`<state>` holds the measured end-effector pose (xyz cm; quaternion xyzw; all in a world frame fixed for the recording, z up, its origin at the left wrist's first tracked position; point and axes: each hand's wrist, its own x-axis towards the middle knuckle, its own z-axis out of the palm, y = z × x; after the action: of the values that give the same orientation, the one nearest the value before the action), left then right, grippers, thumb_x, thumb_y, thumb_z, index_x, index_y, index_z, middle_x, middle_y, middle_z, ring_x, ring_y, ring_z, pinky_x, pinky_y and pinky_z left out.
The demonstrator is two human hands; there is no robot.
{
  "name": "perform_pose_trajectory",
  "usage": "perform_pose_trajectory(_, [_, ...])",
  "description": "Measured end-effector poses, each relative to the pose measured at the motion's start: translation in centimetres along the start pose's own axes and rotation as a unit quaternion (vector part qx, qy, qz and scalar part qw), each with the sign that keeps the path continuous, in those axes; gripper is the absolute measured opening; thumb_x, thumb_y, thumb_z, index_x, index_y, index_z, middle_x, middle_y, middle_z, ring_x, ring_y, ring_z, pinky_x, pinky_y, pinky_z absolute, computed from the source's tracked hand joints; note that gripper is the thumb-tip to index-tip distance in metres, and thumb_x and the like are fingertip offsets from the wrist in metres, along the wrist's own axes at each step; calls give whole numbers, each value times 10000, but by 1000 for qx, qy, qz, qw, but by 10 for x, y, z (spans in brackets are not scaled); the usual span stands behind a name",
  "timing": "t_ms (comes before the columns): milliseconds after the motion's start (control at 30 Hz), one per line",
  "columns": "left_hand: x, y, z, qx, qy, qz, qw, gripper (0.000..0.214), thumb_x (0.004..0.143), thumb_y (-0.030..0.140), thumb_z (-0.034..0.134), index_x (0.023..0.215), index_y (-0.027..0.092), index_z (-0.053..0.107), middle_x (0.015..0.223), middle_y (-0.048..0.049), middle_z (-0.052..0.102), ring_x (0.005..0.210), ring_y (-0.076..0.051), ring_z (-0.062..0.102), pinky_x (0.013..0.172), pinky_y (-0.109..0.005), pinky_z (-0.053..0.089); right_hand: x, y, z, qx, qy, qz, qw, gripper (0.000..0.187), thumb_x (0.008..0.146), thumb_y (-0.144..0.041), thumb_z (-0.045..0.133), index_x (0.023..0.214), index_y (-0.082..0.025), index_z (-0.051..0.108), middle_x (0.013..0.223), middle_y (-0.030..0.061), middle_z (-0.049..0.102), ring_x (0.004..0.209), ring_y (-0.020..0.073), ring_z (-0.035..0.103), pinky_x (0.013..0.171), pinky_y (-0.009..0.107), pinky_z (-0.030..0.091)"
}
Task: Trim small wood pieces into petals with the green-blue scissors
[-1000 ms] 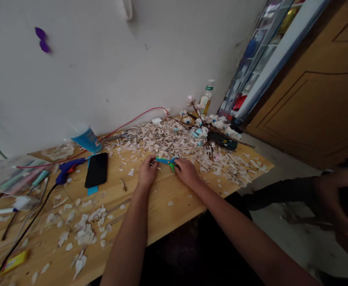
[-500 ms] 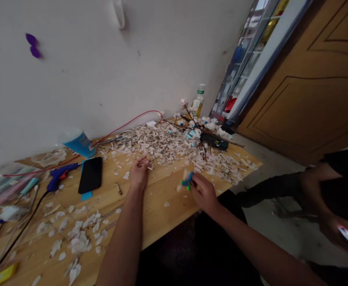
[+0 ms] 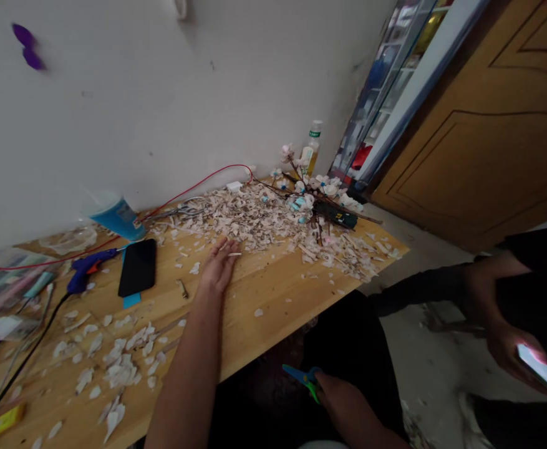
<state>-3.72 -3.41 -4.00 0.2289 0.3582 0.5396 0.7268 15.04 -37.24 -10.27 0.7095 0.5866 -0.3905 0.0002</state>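
My left hand (image 3: 219,267) rests on the wooden table (image 3: 264,337), fingers stretched out and loosely apart. Its fingertips reach the front edge of a heap of pale petal-like flakes (image 3: 254,218). A thin white strip (image 3: 234,254) lies at those fingertips; I cannot tell whether they touch it. Below the table's front edge, over my dark-clothed lap, my right hand (image 3: 336,393) is closed round the handles of blue and green scissors (image 3: 304,377). The blades point up and left, and the hand hides part of the handles.
Flower branches (image 3: 322,184), a bottle (image 3: 310,148) and a dark green cylinder (image 3: 336,214) stand or lie at the back right. To the left are a phone (image 3: 137,267), a glue gun (image 3: 86,268) and a blue cup (image 3: 122,218). Another person's hand (image 3: 507,346) holds a lit phone.
My right hand has dropped from above the tabletop to my lap, scissors still in it. A pale piece seen near the scissors no longer shows. My left fingers have straightened. The view has shifted slightly.
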Motion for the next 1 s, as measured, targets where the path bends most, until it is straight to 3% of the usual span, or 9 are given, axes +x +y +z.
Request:
perform_pose_trajectory(100, [-3, 3, 2, -14, -28, -12, 999, 461, 762, -53, 612, 1166, 169, 597, 1281, -155, 654, 1227, -216, 617, 990, -287, 517, -3, -6, -7, -30, -26, -8, 999, 382, 895, -127, 358, 1168, -160, 623, 1043, 131, 727, 990, 256, 695, 840, 318, 485])
perform_pose_trajectory(267, [-2, 3, 3, -27, -33, 18, 999, 388, 824, -29, 593, 1155, 173, 581, 1256, -152, 675, 1211, -180, 629, 897, -205, 541, -7, -12, -13, -17, -26, -19, 999, 329, 905, -165, 390, 1126, -162, 634, 1002, 115, 733, 941, 246, 701, 814, 305, 503])
perform_pose_trajectory(400, [1, 1, 2, -16, -24, 55, 998, 306, 846, 65, 646, 1123, 172, 572, 1087, -132, 736, 999, -174, 722, 752, -195, 574, -15, -20, -10, -3, 20, -203, 979, 409, 828, -126, 452, 1180, -215, 639, 1151, 89, 706, 1083, 246, 653, 969, 353, 500])
perform_pose_trajectory(500, [3, -2, -1, 9, -9, 71, 997, 321, 839, 151, 697, 1131, 188, 570, 941, -85, 750, 741, -136, 726, 657, -214, 580, -10, -27, -13, -21, 141, -291, 946, 561, 817, -154, 509, 1364, -274, 534, 1292, 103, 638, 1192, 280, 600, 1017, 401, 506])
perform_pose_trajectory(600, [5, -4, -3, 23, -13, 77, 997, 350, 812, 180, 735, 1126, 209, 583, 972, -66, 740, 743, -128, 717, 719, -259, 598, 18, -44, -38, -18, 285, -269, 920, 571, 845, -236, 552, 1409, -254, 463, 1314, 154, 589, 1225, 334, 564, 1000, 491, 521])
perform_pose_trajectory(700, [4, -6, -2, 24, -42, 65, 997, 384, 777, 116, 747, 1119, 198, 591, 1112, -103, 709, 999, -180, 713, 927, -325, 562, 65, -71, -85, -11, 389, -229, 892, 492, 899, -270, 532, 1376, -181, 450, 1294, 178, 551, 1250, 343, 522, 1019, 538, 485])
perform_pose_trajectory(767, [3, -6, -1, 23, -62, 63, 996, 402, 766, 84, 741, 1117, 196, 581, 1145, -117, 697, 1116, -201, 677, 1029, -350, 503, 99, -89, -116, -28, 403, -224, 887, 447, 889, -240, 554, 1323, -159, 479, 1276, 181, 546, 1243, 334, 511, 1016, 512, 477])
perform_pose_trajectory(867, [2, -6, -1, 30, -73, 77, 994, 365, 764, 126, 756, 1060, 210, 558, 1080, -101, 720, 1091, -211, 689, 1039, -396, 493, 143, -107, -148, -58, 378, -217, 898, 326, 882, -201, 562, 1201, -145, 530, 1165, 165, 586, 1117, 301, 572, 923, 444, 508])
perform_pose_trajectory(1000, [2, -5, 0, 59, -48, 80, 994, 283, 752, 200, 782, 934, 206, 565, 983, -58, 748, 933, -173, 726, 939, -359, 548, 179, -113, -152, -69, 377, -208, 900, 245, 908, -201, 528, 1147, -147, 533, 1121, 147, 614, 1020, 269, 599, 842, 379, 498])
